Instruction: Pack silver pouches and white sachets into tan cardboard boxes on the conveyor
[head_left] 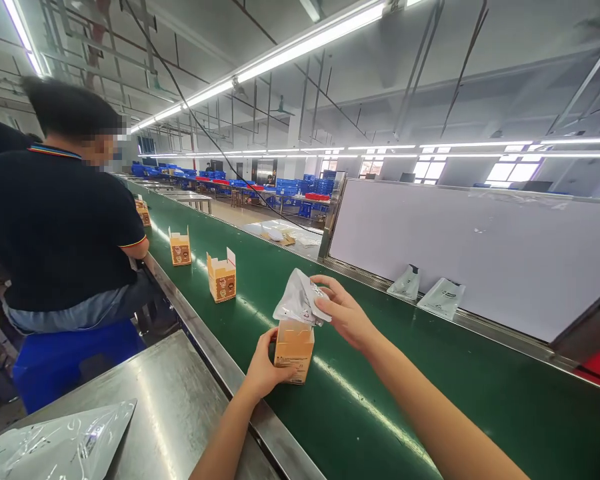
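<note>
The left hand (pixel 263 368) was wrapped around the side of a small orange cardboard carton (pixel 293 351), a squarish upright box with its top open, standing on the smooth green conveyor belt (pixel 430 393). The right hand (pixel 344 312) pinched a crinkled, glossy silver-white foil pouch (pixel 300 304) between thumb and fingers, its lower end pushed into the carton's mouth. Further up the belt stood two more open cartons (pixel 222 276) with raised flaps, printed with a round label. Two flat pouches (pixel 443 297) leaned against the matte white partition board (pixel 480 247) on the far side. On the brushed steel worktable (pixel 175 400) lay a clear, wrinkled plastic bag (pixel 55 447). A co-worker in a dark polo shirt (pixel 55 227) sat beside the belt, facing away.
</note>
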Action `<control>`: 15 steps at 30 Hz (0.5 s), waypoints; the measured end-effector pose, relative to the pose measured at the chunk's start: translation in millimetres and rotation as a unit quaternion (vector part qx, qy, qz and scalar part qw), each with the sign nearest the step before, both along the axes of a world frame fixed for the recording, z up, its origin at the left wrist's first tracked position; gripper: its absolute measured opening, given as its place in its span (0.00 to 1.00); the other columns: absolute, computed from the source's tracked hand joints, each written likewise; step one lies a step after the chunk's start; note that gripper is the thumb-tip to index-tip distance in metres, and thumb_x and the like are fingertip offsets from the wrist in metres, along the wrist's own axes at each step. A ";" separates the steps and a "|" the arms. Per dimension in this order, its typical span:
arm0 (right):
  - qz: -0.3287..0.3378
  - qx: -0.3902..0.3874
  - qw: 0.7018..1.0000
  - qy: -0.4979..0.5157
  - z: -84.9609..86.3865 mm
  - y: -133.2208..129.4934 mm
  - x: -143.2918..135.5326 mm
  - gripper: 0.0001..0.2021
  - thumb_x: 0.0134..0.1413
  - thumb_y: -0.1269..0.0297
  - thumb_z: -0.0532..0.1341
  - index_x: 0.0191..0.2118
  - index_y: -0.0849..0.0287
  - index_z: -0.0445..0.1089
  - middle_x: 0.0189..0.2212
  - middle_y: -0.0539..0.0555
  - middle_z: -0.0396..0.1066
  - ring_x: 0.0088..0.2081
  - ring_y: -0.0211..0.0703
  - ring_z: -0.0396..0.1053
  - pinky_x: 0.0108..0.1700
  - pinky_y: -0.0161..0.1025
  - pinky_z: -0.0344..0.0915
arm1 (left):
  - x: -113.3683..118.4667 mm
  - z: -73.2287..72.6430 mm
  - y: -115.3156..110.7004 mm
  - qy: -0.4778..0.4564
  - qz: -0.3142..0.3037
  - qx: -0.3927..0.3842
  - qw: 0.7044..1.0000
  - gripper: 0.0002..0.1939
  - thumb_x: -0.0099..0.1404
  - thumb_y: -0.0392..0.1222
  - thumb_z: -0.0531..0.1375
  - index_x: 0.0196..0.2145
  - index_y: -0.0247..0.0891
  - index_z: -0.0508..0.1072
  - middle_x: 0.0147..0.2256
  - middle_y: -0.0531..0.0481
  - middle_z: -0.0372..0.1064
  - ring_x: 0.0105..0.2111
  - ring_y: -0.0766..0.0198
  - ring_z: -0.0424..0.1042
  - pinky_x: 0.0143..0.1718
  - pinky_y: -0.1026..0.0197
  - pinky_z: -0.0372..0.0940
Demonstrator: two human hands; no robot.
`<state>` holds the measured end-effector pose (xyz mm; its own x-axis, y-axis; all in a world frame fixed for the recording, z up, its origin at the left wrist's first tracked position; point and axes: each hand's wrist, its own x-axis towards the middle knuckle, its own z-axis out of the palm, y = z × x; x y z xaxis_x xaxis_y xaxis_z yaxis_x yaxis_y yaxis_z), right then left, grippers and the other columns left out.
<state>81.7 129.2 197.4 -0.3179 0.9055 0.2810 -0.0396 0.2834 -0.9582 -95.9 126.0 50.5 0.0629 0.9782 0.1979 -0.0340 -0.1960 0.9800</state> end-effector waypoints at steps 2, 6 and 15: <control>-0.004 0.009 0.999 -0.033 -6.4 4.1 9.1 0.23 0.47 0.49 0.63 0.45 0.55 0.62 0.38 0.51 0.66 0.36 0.39 0.64 0.35 0.35 0.61 | 3.7 -2.5 -5.5 0.015 0.002 0.004 1.000 0.38 0.40 0.35 0.68 0.50 0.36 0.61 0.51 0.42 0.61 0.53 0.50 0.62 0.57 0.49 0.55; -0.015 0.019 0.991 -0.135 -11.2 -1.2 35.6 0.19 0.45 0.53 0.65 0.42 0.58 0.68 0.36 0.52 0.67 0.34 0.40 0.63 0.34 0.36 0.60 | 12.7 -2.9 -15.4 0.015 -0.023 -0.004 1.000 0.38 0.42 0.38 0.68 0.50 0.39 0.56 0.47 0.46 0.63 0.48 0.55 0.65 0.51 0.53 0.61; -0.048 0.145 0.851 -0.502 29.7 -33.2 33.3 0.15 0.49 0.71 0.62 0.42 0.46 0.75 0.31 0.48 0.64 0.29 0.34 0.61 0.33 0.34 0.57 | 30.1 8.5 -34.5 0.101 -0.011 0.035 0.994 0.35 0.45 0.41 0.65 0.49 0.40 0.54 0.44 0.48 0.64 0.43 0.56 0.66 0.46 0.53 0.63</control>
<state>115.0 95.9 227.2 -0.4576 0.8800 0.1275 0.7952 0.4692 -0.3841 -65.8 91.5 59.0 0.1288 0.9603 0.2476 0.1566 -0.2662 0.9511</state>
